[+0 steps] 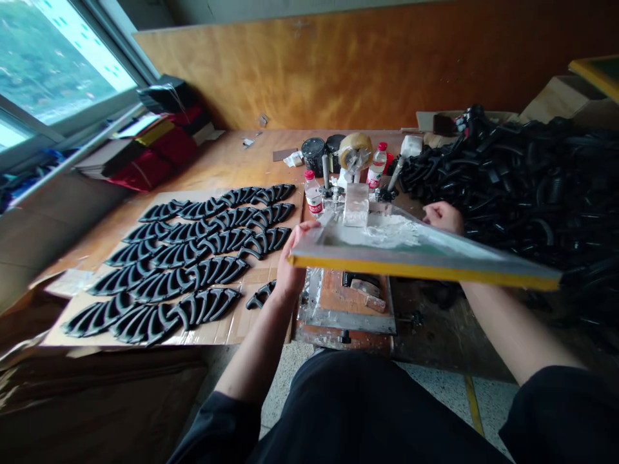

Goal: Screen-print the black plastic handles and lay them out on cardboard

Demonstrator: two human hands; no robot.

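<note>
Left hand [290, 277] grasps the near-left corner of a yellow-edged, grey-rimmed flat screen frame [425, 265], which extends rightward from that grip, raised above a stained wood-and-metal jig [348, 320]. Right hand [443, 217] is curled at the frame's far side; whether it holds anything, I cannot tell. White paste [394, 232] lies inside the frame, between the hands.
</note>
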